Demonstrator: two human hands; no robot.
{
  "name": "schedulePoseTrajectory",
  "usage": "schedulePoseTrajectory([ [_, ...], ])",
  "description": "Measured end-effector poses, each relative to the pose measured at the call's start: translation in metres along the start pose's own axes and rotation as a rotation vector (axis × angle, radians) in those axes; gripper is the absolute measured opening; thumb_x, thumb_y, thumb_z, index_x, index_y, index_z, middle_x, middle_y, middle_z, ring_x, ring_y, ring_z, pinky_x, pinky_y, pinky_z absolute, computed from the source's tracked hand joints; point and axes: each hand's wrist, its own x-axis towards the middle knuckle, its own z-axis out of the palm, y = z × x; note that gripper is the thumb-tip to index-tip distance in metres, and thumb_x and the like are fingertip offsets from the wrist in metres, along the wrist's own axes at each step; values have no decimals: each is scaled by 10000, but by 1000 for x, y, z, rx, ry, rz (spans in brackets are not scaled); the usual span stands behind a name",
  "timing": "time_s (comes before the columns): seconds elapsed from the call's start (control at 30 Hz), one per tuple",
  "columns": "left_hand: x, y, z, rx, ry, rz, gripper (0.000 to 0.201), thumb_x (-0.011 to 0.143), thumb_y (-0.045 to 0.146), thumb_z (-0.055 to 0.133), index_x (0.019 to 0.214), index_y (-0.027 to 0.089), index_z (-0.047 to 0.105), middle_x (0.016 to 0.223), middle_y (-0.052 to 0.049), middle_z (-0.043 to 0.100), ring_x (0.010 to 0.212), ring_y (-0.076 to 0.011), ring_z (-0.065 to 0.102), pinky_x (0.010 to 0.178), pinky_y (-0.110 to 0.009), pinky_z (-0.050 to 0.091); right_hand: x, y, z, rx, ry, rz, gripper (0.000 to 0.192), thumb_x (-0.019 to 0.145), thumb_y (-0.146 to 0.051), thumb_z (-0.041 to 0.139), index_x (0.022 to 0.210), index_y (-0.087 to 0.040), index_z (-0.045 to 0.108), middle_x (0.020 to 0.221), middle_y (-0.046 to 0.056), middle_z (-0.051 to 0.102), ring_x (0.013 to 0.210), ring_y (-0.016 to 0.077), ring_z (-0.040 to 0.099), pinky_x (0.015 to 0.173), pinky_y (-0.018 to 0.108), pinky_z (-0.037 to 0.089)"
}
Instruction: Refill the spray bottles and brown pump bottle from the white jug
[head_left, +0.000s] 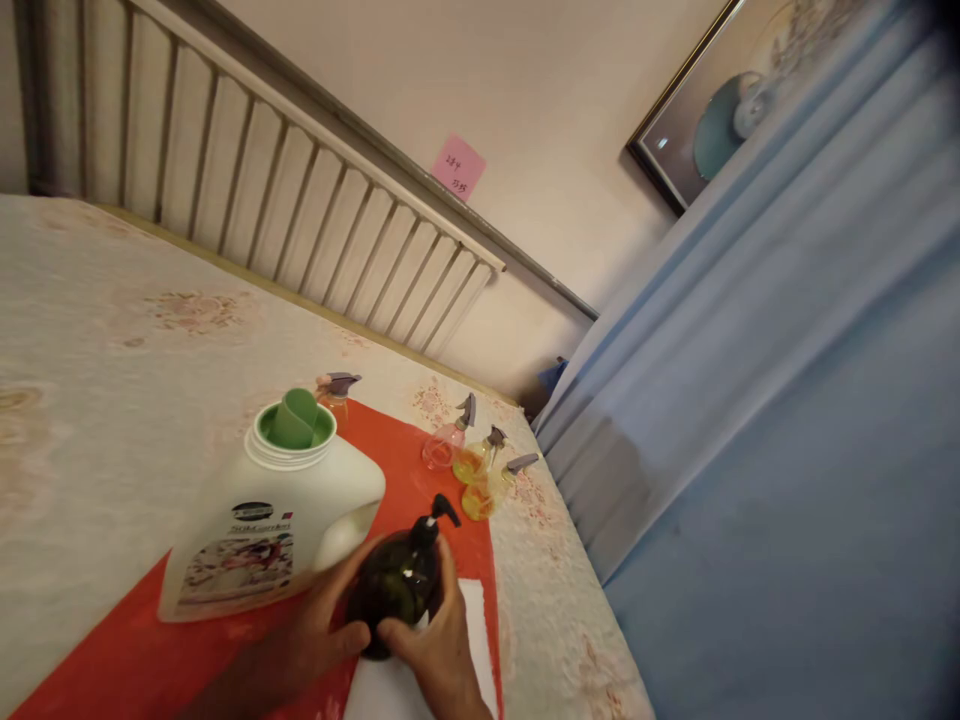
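I see a dark pump bottle (pixel 397 585) near the bottom of the view, and my two hands cover most of its lower part, so I cannot see its base or what it stands on. It stands up but leans a little, with its long side running from the bottom up to the black pump top, and the spout points to the right and away from me. It sits over a white sheet (pixel 420 690), which is cut off by the bottom edge, on top of a red mat (pixel 225 650). My left hand (pixel 315 625) is curled around the bottle's left side, with the thumb pressed on the front. My right hand (pixel 439 640) grips the right side, fingers bent around it. Both wrists run out of the view. Just to the left, touching my left hand, stands a big white jug (pixel 277 520) with an open green spout; its label is too blurry to read. Farther back lie small spray bottles (pixel 472 470), pink and yellow. A pink note (pixel 458 166) is stuck on the wall, its writing too small to read.
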Motion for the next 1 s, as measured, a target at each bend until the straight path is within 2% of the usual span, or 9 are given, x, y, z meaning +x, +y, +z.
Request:
schedulePoseTrajectory([
  [0.07, -1, -5, 3, -48, -10, -65, 890, 801, 552, 642, 1536, 278, 221, 1616, -82, 289, 1456, -369, 281, 1059, -453, 455, 20, 9, -10, -38, 103, -17, 998, 517, -133, 761, 1448, -157, 403, 1362, 115, 602, 1260, 297, 572, 1050, 377, 474],
  [0.13, -3, -10, 6, -45, 10, -146, 887, 780, 586, 647, 1525, 317, 246, 1611, -70, 303, 1430, -400, 324, 1002, -482, 495, 46, 18, -19, -116, 209, -39, 987, 518, -179, 781, 1435, -142, 420, 1397, 135, 567, 1309, 315, 519, 1089, 405, 432],
  [0.23, -6, -18, 6, -26, 32, -178, 857, 787, 623, 615, 1515, 324, 275, 1590, -76, 351, 1416, -403, 353, 1041, -502, 457, 87, 32, -26, -206, 338, -37, 912, 526, -200, 775, 1384, -129, 473, 1335, 150, 609, 1253, 315, 561, 1065, 398, 447],
  [0.33, -7, -25, 4, -17, -28, -174, 842, 800, 634, 593, 1512, 313, 279, 1548, -107, 422, 1408, -387, 376, 1064, -503, 435, 120, 50, -27, -265, 409, -18, 869, 531, -229, 778, 1344, -122, 489, 1265, 149, 643, 1171, 297, 610, 1033, 388, 463],
  [0.43, -6, -30, 1, -9, -75, -195, 804, 828, 624, 575, 1502, 297, 283, 1495, -139, 486, 1369, -351, 444, 1091, -518, 398, 142, 68, -24, -286, 443, 1, 822, 530, -264, 788, 1294, -125, 517, 1217, 147, 661, 1122, 302, 633, 1009, 406, 472],
  [0.53, -4, -34, 1, -39, -93, -181, 816, 811, 660, 580, 1485, 290, 307, 1451, -143, 526, 1330, -320, 491, 1106, -496, 382, 154, 84, -21, -296, 464, 4, 808, 521, -271, 791, 1269, -111, 529, 1204, 161, 662, 1115, 318, 634, 1000, 423, 471],
  [0.67, -2, -41, 3, -82, -77, -180, 857, 760, 748, 558, 1456, 292, 351, 1404, -143, 561, 1273, -329, 536, 1092, -507, 390, 164, 96, -15, -320, 514, 1, 815, 533, -276, 780, 1285, -113, 512, 1239, 169, 644, 1154, 327, 608, 1022, 436, 448],
  [0.83, 0, -42, 7, -65, -75, -173, 865, 740, 785, 533, 1438, 298, 373, 1362, -133, 584, 1221, -333, 562, 1064, -513, 413, 170, 101, -11, -345, 533, -7, 864, 539, -262, 779, 1326, -79, 473, 1317, 213, 590, 1234, 337, 553, 1061, 444, 410],
  [1.0, 0, -38, 7, -51, -90, -158, 835, 768, 741, 556, 1450, 306, 349, 1338, -123, 599, 1207, -329, 570, 1061, -508, 419, 167, 102, -8, -343, 568, 15, 865, 534, -260, 795, 1323, -98, 477, 1306, 203, 610, 1243, 336, 558, 1069, 439, 407],
])
